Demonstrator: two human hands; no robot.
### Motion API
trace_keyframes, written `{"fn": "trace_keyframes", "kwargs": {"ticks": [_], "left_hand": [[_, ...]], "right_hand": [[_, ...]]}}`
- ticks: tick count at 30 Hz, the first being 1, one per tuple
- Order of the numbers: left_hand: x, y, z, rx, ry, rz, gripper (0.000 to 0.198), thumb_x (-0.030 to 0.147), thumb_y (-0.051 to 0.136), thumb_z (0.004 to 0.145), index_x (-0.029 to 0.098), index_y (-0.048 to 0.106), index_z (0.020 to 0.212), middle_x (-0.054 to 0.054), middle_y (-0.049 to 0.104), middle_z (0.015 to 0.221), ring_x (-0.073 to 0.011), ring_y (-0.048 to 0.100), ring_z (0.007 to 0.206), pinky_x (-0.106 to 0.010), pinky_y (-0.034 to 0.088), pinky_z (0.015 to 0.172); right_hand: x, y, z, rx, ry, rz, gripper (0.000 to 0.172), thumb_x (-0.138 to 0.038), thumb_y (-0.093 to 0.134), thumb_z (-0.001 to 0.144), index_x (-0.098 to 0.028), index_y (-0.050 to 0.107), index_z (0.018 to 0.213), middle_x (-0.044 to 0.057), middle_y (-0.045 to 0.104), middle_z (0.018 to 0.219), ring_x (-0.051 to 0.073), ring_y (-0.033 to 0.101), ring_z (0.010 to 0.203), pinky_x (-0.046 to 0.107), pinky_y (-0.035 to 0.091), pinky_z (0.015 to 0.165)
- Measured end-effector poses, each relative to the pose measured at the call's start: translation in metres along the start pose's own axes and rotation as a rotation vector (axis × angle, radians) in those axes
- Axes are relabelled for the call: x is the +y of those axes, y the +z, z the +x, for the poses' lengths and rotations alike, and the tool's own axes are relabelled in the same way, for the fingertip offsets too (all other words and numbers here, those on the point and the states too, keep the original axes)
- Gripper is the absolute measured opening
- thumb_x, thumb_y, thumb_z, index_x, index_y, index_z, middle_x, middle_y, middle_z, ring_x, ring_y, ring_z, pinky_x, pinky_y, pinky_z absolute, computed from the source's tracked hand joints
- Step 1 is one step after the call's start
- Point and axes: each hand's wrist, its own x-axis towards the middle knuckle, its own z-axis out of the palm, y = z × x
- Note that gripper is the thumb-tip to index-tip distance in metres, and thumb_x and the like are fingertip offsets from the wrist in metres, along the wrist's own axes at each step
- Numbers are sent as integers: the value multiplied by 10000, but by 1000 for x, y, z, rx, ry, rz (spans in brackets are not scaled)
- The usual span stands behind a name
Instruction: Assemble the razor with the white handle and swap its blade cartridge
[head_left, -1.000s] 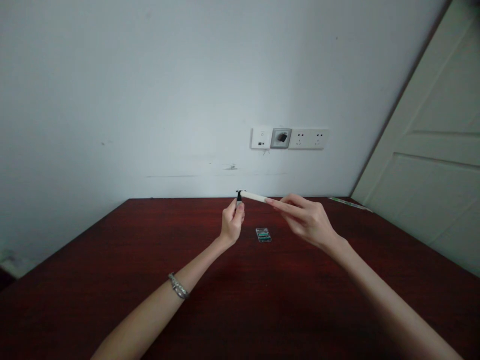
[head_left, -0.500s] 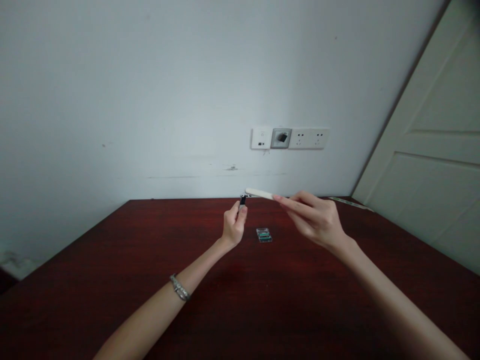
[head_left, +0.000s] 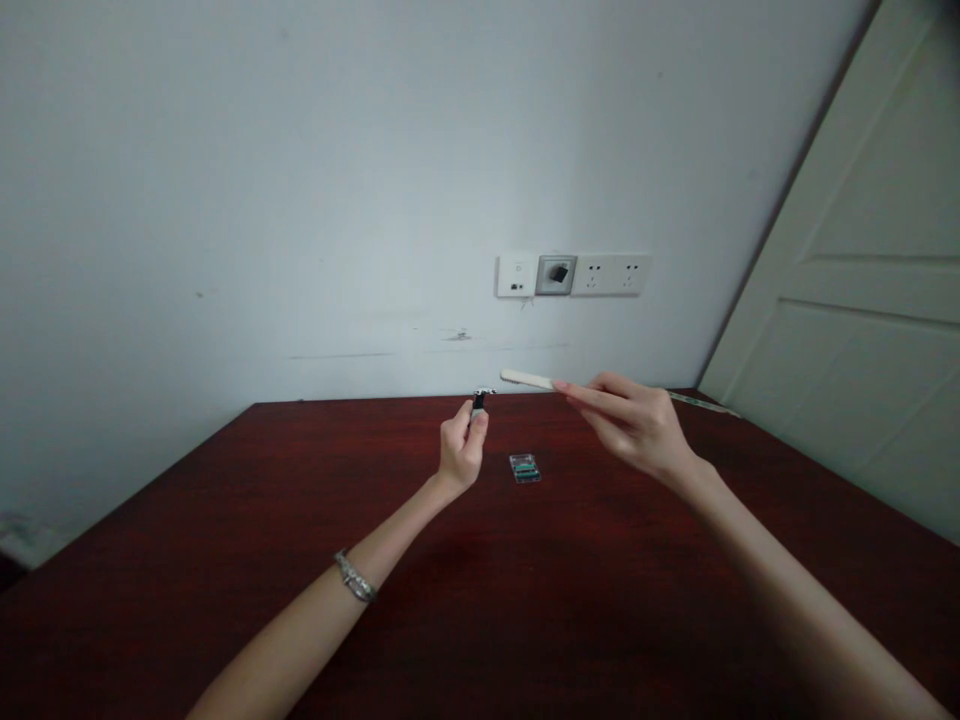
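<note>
My left hand is raised over the dark red table, fingers pinched on a small black piece with a metal tip. My right hand holds a slim white stick-like handle that points left, its free end a short gap to the right of the black piece. The two parts are apart. A small clear case with teal contents lies on the table between and just beyond my hands.
A white wall with a strip of sockets stands behind the table. A white door leans in at the right. A thin pale strip lies at the table's far right corner. A bracelet circles my left wrist.
The white handle met the black piece a second ago; my right hand has since drawn it off to the right, leaving a gap. My left hand has stayed nearly still.
</note>
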Motion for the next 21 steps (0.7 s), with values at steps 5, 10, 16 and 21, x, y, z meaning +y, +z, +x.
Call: {"fn": "trace_keyframes", "kwargs": {"ticks": [5, 10, 16, 21], "left_hand": [[3, 0, 0, -28, 38, 52, 352, 478, 410, 893, 182, 419, 703, 47, 335, 533, -85, 314, 475, -230, 262, 483], [3, 0, 1, -26, 24, 39, 355, 480, 407, 893, 184, 416, 697, 53, 318, 520, -82, 289, 457, -230, 243, 467], [1, 2, 2, -10, -1, 16, 352, 489, 408, 890, 189, 405, 707, 53, 320, 527, -84, 293, 464, -228, 241, 466], [5, 2, 1, -27, 4, 34, 362, 488, 409, 890, 188, 401, 688, 48, 332, 526, -87, 308, 469, -232, 257, 478]], "right_hand": [[-19, -3, 6, -63, -83, -3, 406, -114, 474, 853, -269, 619, 1200, 27, 630, 789, 82, 517, 583, 196, 398, 517], [5, -3, 0, -69, -63, -35, 352, -147, 478, 864, -232, 650, 1159, 24, 611, 724, 74, 470, 516, 197, 367, 477], [8, -4, -1, -10, 15, -9, 327, -185, 484, 879, -223, 653, 1156, 26, 602, 700, 79, 485, 521, 204, 395, 500], [-16, -5, 5, -70, -84, -37, 400, -117, 460, 857, -264, 625, 1190, 30, 629, 772, 80, 510, 570, 196, 395, 513]]}}
